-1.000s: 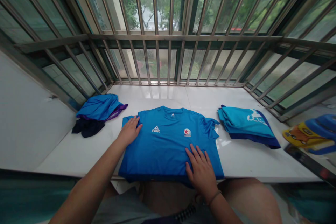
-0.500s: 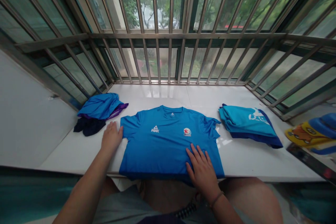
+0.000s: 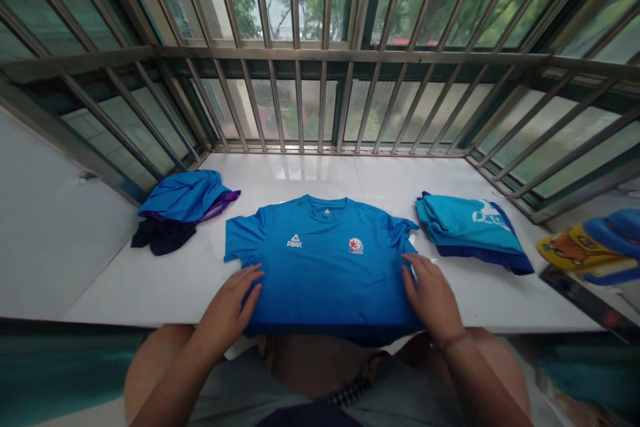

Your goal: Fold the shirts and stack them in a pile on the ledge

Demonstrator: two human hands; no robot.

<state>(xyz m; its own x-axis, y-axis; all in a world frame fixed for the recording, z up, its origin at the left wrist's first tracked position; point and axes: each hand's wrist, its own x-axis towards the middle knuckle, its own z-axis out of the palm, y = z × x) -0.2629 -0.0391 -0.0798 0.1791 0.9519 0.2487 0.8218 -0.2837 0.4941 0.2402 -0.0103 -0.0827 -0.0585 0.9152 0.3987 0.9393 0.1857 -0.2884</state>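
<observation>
A blue T-shirt (image 3: pixel 320 273) lies spread face up on the white ledge, collar away from me and lower part hanging over the front edge. White PEAK lettering and a round badge with a red star mark its chest. At its left side, just below the sleeve, rests my left hand (image 3: pixel 233 307), open, fingertips over the cloth. My right hand (image 3: pixel 433 293) is at the opposite side below the crumpled right sleeve, open, with thumb and fingers apart along the cloth's edge.
A loose heap of blue, purple and dark clothes (image 3: pixel 183 203) sits at the left. Folded turquoise and navy clothes (image 3: pixel 470 230) lie at the right, near a yellow and blue object (image 3: pixel 590 247). Metal bars (image 3: pixel 320 53) line the window behind the ledge (image 3: pixel 345 170).
My left hand has moved from the ledge beside the sleeve onto the shirt's left side. My right hand has slid from the shirt's front out to its right edge.
</observation>
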